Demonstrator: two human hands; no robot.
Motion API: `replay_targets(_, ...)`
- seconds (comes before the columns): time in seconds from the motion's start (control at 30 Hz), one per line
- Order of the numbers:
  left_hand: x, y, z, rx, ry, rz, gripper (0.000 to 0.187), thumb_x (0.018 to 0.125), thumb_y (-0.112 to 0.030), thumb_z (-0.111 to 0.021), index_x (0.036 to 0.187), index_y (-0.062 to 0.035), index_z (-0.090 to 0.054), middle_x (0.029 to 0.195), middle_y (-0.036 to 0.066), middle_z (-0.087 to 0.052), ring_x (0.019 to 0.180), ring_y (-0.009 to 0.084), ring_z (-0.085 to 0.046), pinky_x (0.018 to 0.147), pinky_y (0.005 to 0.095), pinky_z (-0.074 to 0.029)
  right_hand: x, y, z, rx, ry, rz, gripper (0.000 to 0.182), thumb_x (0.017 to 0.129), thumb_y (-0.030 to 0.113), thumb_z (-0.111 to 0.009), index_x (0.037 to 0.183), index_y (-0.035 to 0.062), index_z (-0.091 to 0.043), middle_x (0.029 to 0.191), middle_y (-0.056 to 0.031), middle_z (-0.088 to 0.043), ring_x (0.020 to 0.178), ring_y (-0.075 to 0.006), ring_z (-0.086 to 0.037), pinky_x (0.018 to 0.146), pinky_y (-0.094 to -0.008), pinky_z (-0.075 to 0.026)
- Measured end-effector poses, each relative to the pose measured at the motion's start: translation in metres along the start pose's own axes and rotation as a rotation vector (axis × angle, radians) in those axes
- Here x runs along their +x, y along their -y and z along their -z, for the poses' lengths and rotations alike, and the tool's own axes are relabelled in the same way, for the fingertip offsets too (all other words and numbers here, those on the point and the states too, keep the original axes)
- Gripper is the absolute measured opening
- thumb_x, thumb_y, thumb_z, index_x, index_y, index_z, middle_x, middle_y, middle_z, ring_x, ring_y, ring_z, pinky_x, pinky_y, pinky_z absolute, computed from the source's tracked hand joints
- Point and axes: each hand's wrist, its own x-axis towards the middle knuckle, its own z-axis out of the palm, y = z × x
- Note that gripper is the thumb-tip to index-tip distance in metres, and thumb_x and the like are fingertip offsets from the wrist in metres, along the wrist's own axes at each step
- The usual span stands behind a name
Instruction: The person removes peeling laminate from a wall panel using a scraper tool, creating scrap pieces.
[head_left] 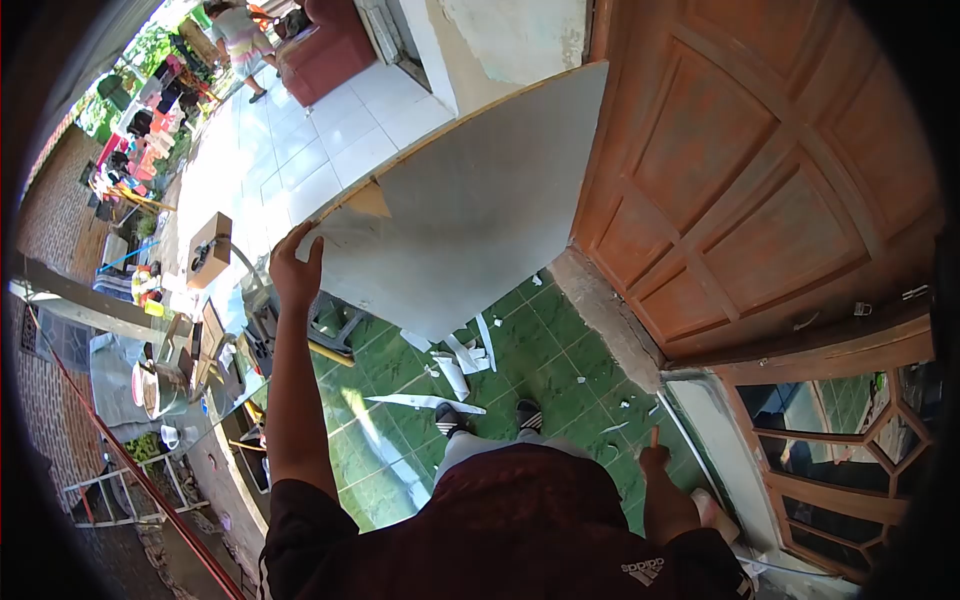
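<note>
A large white board (470, 190) stands on edge in front of me, its top edge bare and brownish. A torn patch (367, 200) near its left corner shows tan material under the white surface. My left hand (297, 262) is closed on that left corner, thumb on the near face. Low at my right side, my right hand (655, 460) is closed around a slim orange stick-like thing (655, 437), too small to name. White scraps and strips (455, 372) lie on the green tiled floor (545, 345) under the board, near my sandals.
A brown panelled wooden door (700, 190) stands at the right, above a window with wooden bars (840, 430). A cardboard box (210, 250) and clutter lie left. Farther back are a reddish armchair (325, 50) and another person (240, 40) on white tiles.
</note>
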Motion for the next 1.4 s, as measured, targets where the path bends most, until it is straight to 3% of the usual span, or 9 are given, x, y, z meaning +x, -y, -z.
replay_targets(0.2, -0.018, -0.011, 0.021, -0.029, 0.130, 0.035, 0.031, 0.097, -0.022, -0.071, 0.125, -0.0142, -0.078, 0.113, 0.016, -0.078, 0.104, 0.0327, -0.076, 0.093, 0.0391, -0.057, -0.026, -0.089, -0.077, -0.310, 0.118, -0.031, 0.032, 0.084, 0.026, -0.068, 0.098, -0.0027, -0.075, 0.101, -0.0243, -0.077, 0.095, -0.0416, -0.076, 0.086, -0.0495, -0.061)
replay_targets(0.4, -0.055, -0.056, 0.068, -0.275, 0.474, -0.013, 0.033, 0.099, -0.017, -0.066, 0.128, -0.0054, -0.075, 0.101, 0.020, -0.079, 0.089, 0.0249, -0.078, 0.083, 0.0367, -0.058, -0.115, 0.019, -0.067, 0.145, 0.051, -0.003, 0.035, 0.085, 0.030, -0.066, 0.095, -0.0026, -0.074, 0.099, -0.0246, -0.076, 0.097, -0.0449, -0.074, 0.086, -0.0536, -0.060)
replay_targets(0.5, -0.078, -0.071, 0.068, -0.571, 0.707, 0.004, 0.035, 0.095, -0.010, -0.073, 0.128, -0.0003, -0.073, 0.107, 0.015, -0.079, 0.092, 0.0212, -0.076, 0.084, 0.0349, -0.058, -0.130, 0.073, -0.080, 0.265, -0.007, 0.113, 0.030, 0.088, 0.029, -0.065, 0.086, 0.0001, -0.073, 0.085, -0.0222, -0.075, 0.086, -0.0367, -0.076, 0.075, -0.0512, -0.058)
replay_targets(0.57, -0.091, -0.088, 0.060, -0.895, 0.953, 0.228, 0.037, 0.093, -0.008, -0.076, 0.128, 0.0005, -0.069, 0.110, 0.011, -0.076, 0.095, 0.0203, -0.073, 0.083, 0.0331, -0.057, -0.143, 0.110, -0.079, 0.436, 0.022, 0.139, 0.031, 0.089, 0.029, -0.066, 0.087, -0.0003, -0.072, 0.081, -0.0198, -0.075, 0.082, -0.0307, -0.076, 0.072, -0.0467, -0.058)
replay_targets(0.67, -0.121, -0.117, 0.034, -1.104, 1.054, 0.145, 0.046, 0.091, -0.008, -0.080, 0.133, -0.0010, -0.060, 0.118, 0.008, -0.065, 0.100, 0.0179, -0.067, 0.082, 0.0325, -0.056, -0.232, 0.187, -0.013, 0.759, 0.019, 0.169, 0.032, 0.091, 0.031, -0.066, 0.085, 0.0002, -0.072, 0.079, -0.0198, -0.072, 0.076, -0.0359, -0.073, 0.071, -0.0475, -0.054)
replay_targets(0.8, -0.163, -0.164, 0.010, -1.237, 1.070, 0.054, 0.056, 0.091, -0.014, -0.083, 0.135, -0.0012, -0.049, 0.112, 0.006, -0.056, 0.100, 0.0156, -0.060, 0.083, 0.0310, -0.054, -0.322, 0.244, 0.036, 1.159, -0.021, 0.278, 0.024, 0.094, 0.023, -0.070, 0.096, -0.0002, -0.075, 0.081, -0.0087, -0.073, 0.077, -0.0177, -0.069, 0.073, -0.0369, -0.052)
replay_targets(1.07, -0.198, -0.237, -0.007, -1.435, 1.198, 0.157, 0.057, 0.095, -0.015, -0.080, 0.135, -0.0064, -0.041, 0.115, 0.009, -0.058, 0.101, 0.0167, -0.058, 0.087, 0.0327, -0.050, -0.436, 0.284, 0.184, 1.563, -0.077, 0.382, 0.041, 0.100, 0.029, -0.076, 0.119, -0.0065, -0.072, 0.095, -0.0073, -0.075, 0.086, -0.0142, -0.069, 0.080, -0.0309, -0.055)
replay_targets(1.3, -0.207, -0.273, -0.015, -1.316, 1.194, 0.121, 0.061, 0.090, -0.022, -0.084, 0.130, -0.0052, -0.042, 0.107, 0.009, -0.059, 0.093, 0.0156, -0.060, 0.078, 0.0314, -0.051, -0.419, 0.272, 0.234, 0.993, -0.406, 0.534, 0.044, 0.091, 0.028, -0.085, 0.118, -0.0045, -0.073, 0.100, -0.0117, -0.077, 0.086, -0.0161, -0.071, 0.081, -0.0328, -0.057)
replay_targets(1.4, -0.214, -0.282, -0.017, -1.337, 1.184, 0.128, 0.058, 0.092, -0.019, -0.083, 0.130, -0.0055, -0.042, 0.108, 0.010, -0.059, 0.095, 0.0163, -0.060, 0.080, 0.0329, -0.049, -0.414, 0.268, 0.252, 0.981, -0.350, 0.422, 0.034, 0.088, 0.024, -0.084, 0.107, -0.0032, -0.076, 0.087, -0.0118, -0.076, 0.078, -0.0148, -0.072, 0.076, -0.0322, -0.057)
